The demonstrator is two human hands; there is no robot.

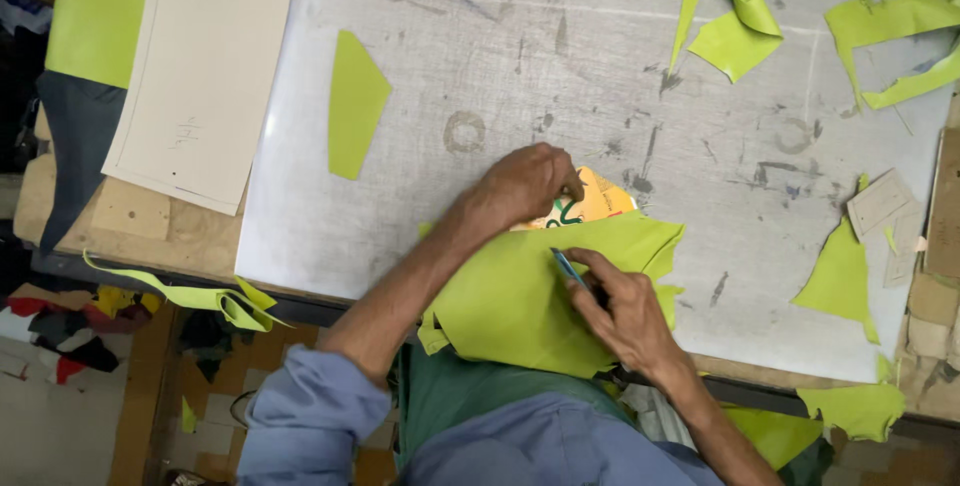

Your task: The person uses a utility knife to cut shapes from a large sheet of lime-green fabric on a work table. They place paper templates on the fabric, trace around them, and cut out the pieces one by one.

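Table (pixel 560 66): a scuffed grey cutting sheet covers most of it; the far and right edges are cut off by the frame.
Pale board (pixel 205 66): lies at the upper left, its top cut off, overlapping a green sheet of which only a corner shows.
Green piece (pixel 520 296): the large lime-green sheet lies at the near edge of the table, partly draped over it towards the person; its lower part is hidden behind the forearms and blue sleeves.
Scraps (pixel 735 36): green offcuts and strips lie scattered at the upper right, well apart from the hands, several cut off by the frame.
Left hand (pixel 525 184): curled, pressing down on a yellow printed card (pixel 595 201); fingertips are tucked under, so how tightly they close is hard to tell. Most of the card is hidden by the hand and the green piece.
Right hand (pixel 625 311): rests on the green piece, fingers pinched closed around a thin blue tool.
Blue tool (pixel 568 266): only a short tip shows, touching the green piece near its upper edge; whether blade or pen cannot be told.
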